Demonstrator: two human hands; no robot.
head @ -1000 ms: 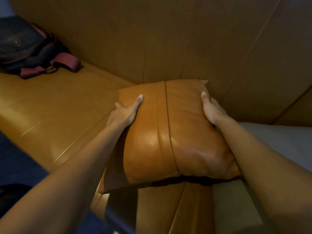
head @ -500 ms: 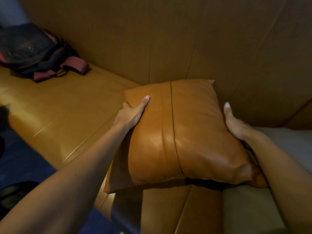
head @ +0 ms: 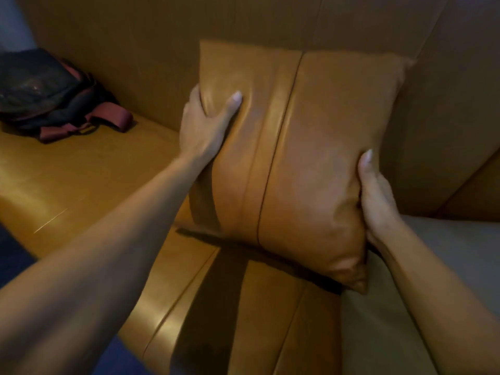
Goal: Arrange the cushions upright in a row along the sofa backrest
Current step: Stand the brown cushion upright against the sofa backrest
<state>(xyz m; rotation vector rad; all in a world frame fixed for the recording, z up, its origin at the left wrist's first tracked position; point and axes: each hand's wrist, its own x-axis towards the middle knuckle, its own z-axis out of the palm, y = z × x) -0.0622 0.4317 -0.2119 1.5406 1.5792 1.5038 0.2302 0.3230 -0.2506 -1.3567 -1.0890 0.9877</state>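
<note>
**Cushion raised toward sofa backrest**

Tan leather cushion point(head: 295, 158) tipped up from lying nearly flat a second earlier, now close to upright against the backrest point(head: 162, 36). Left hand point(head: 203, 123) clamped on its left edge, thumb across the front; right hand point(head: 376, 196) clamped on its lower right edge. Lower corner hung just off the seat point(head: 89, 169). Dark bag point(head: 51, 93) well left of the cushion. Likely first of the row, almost placed.

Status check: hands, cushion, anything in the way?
Both hands, left and right, grip the cushion by its sides. Cushion raised, tilted. Bag far left, clear.
</note>
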